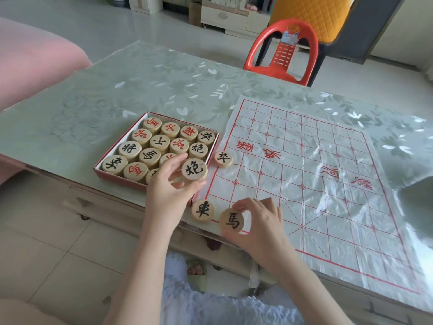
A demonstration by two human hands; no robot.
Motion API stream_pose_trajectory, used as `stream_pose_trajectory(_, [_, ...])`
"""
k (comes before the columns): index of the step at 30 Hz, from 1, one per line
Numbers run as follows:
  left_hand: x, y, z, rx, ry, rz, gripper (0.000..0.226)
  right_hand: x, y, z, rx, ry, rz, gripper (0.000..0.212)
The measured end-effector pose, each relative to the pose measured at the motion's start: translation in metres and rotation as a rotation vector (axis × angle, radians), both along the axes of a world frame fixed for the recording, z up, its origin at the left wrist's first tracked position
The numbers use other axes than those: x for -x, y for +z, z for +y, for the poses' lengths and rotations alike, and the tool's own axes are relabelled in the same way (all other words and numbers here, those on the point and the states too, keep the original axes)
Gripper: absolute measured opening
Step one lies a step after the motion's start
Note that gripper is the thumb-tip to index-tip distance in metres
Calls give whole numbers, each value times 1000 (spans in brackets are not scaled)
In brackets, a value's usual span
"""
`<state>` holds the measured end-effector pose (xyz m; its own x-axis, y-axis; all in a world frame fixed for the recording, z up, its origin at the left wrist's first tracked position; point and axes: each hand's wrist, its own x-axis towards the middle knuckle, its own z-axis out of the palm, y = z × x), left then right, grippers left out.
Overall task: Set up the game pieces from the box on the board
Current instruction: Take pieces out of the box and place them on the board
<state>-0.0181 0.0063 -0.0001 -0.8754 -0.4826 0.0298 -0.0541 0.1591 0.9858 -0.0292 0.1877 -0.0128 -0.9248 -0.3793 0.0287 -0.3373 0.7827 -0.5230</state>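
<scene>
A red-edged box (106, 158) on the table holds several round wooden pieces with black or red characters. To its right lies a thin plastic board (328, 184) with a red grid. My left hand (168, 191) holds a black cannon piece (194, 170) above the box's near right corner. My right hand (260, 224) grips a black horse piece (232, 221) at the board's near left edge. A black chariot piece (203, 211) lies at the board's near left corner. A black soldier piece (223, 158) lies on the board's left edge, further up.
The table (152, 85) has a glossy leaf-patterned cover. A red plastic chair (283, 52) stands at its far side. Pink upholstery (30, 57) lies to the left. The table's near edge runs just below my hands, with tiled floor beneath.
</scene>
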Motion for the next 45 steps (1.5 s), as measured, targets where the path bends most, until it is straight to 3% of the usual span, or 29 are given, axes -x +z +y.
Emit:
stream_pose_trajectory(10, [13,0,11,180,-83,-57,51,-1,-9,-3,-104,13,23,63])
stream_pose_trajectory(13, [25,-1,14,282,-121,-60,50,1,-6,9,65,-86,-115,64])
stream_pose_trajectory(19, [50,-4,34,678,-240,-139,54,19,-3,46,461,-300,-237,35])
stream_pose_trajectory(26, [66,-13,51,697,-361,-210,52,19,-3,51,518,-307,-212,30])
stream_pose_trajectory(30, [65,-17,55,808,-390,-229,52,21,-1,52,538,-310,-213,28])
stream_pose_trajectory(36, [61,-21,56,843,-324,-235,53,20,-1,52,556,-303,-216,28])
stream_pose_trajectory(40, [57,-19,54,693,-281,-189,57,20,-2,52,556,-295,-212,29])
stream_pose_trajectory(45, [36,-7,14,739,72,-105,39,25,-3,46,565,-298,-208,29])
